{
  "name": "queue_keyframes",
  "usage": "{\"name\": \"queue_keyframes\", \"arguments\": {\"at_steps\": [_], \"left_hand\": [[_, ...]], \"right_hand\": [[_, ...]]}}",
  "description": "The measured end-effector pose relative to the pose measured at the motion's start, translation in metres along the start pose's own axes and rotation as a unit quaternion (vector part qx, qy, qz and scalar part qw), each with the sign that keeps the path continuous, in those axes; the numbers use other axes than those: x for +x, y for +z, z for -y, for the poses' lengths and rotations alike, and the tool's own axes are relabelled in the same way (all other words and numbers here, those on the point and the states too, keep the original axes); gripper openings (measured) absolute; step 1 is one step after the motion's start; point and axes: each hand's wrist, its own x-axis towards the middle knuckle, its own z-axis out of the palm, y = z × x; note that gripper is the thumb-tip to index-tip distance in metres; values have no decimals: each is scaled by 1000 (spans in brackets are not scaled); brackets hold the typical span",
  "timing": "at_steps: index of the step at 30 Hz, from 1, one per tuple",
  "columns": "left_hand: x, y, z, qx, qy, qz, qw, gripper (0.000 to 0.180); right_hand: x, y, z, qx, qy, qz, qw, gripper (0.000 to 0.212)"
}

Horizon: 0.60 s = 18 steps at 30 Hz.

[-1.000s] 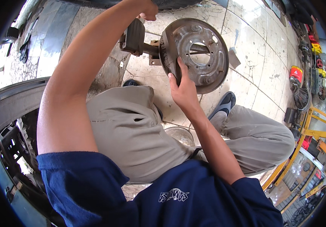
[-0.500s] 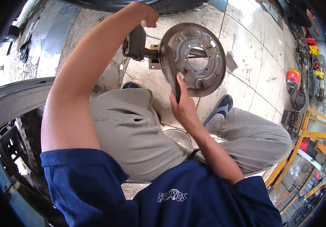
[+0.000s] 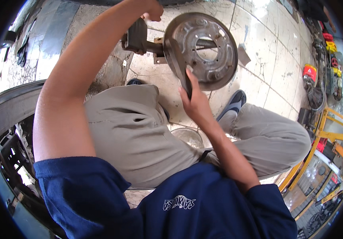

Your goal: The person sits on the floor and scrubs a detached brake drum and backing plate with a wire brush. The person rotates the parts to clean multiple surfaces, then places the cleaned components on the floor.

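A round, rusty metal brake backing plate (image 3: 224, 44) with a large centre hole and bolt holes faces me above the floor. My right hand (image 3: 196, 101) is closed around the lower end of a dark, slightly curved bar that looks like a brake shoe seen edge-on (image 3: 175, 57), which lies across the plate's left side. At the top, my left hand (image 3: 153, 11) is curled just above a dark metal block (image 3: 136, 36); what its fingers hold is hidden. A short shaft (image 3: 154, 47) runs from the block toward the back of the plate.
Tyre edge (image 3: 179, 3) at the top. Below the plate, a round pan-like container (image 3: 187, 136) sits between my legs. To the right are a red tin (image 3: 309, 73), metal parts and a yellow frame (image 3: 330, 135). A metal beam (image 3: 12, 105) lies left.
The view has shifted, so the plate, block and both hands appear a little higher. My right hand keeps its hold on the brake shoe; my left hand stays curled by the block.
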Motion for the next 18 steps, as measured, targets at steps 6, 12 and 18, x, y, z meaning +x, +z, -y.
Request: {"name": "queue_keyframes", "arguments": {"at_steps": [6,12,18], "left_hand": [[1,5,2,6,3,8,1000,60],[9,12,6,11,7,13,1000,62],[7,-6,-6,24,32,3,999,66]], "right_hand": [[32,-12,28,-47,77,25,996,60],[-5,-9,11,-71,26,31,997,63],[24,-11,21,-93,59,24,994,63]]}}
